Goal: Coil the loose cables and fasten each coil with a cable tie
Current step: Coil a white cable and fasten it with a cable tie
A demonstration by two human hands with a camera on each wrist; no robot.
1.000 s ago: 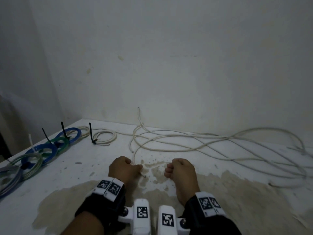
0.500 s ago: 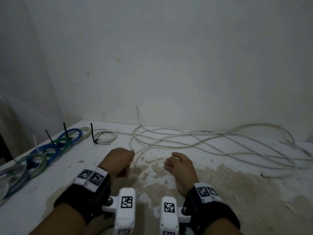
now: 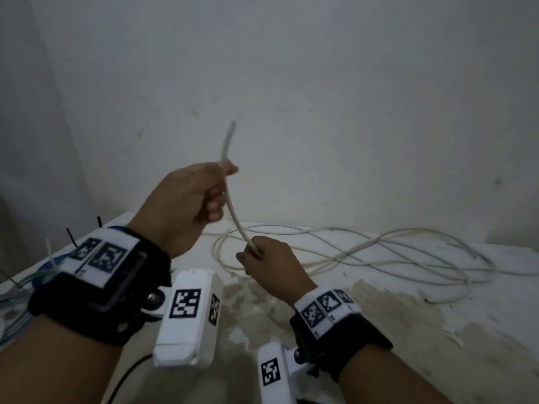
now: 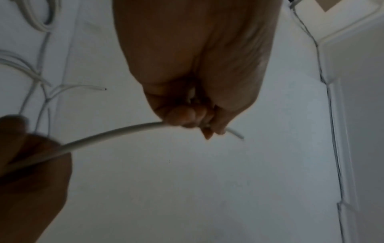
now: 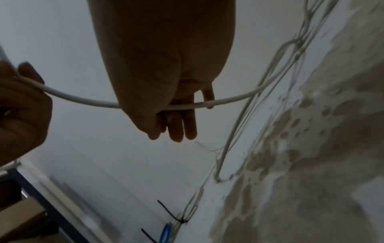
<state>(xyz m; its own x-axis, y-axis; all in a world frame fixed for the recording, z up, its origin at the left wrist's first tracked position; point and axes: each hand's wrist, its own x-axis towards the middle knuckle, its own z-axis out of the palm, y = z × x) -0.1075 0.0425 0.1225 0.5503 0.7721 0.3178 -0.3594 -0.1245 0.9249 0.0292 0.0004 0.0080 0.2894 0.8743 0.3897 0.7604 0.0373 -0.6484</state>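
Cable (image 3: 233, 211) apparently between both grips

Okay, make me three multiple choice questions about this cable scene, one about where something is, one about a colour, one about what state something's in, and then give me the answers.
1. Where does the short free end of the white cable stick out?
A. above the left hand
B. below the right hand
C. under the table

2. What colour is the cable in the hands?
A. black
B. white
C. green

3. What state is the rest of that cable in, on the table?
A. coiled and tied
B. cut in pieces
C. loose and sprawled

Answers: 1 A, the end pokes up past the left hand's thumb in the head view. 2 B, it shows white in all three views. 3 C, long slack loops spread along the wall, with no tie on them.
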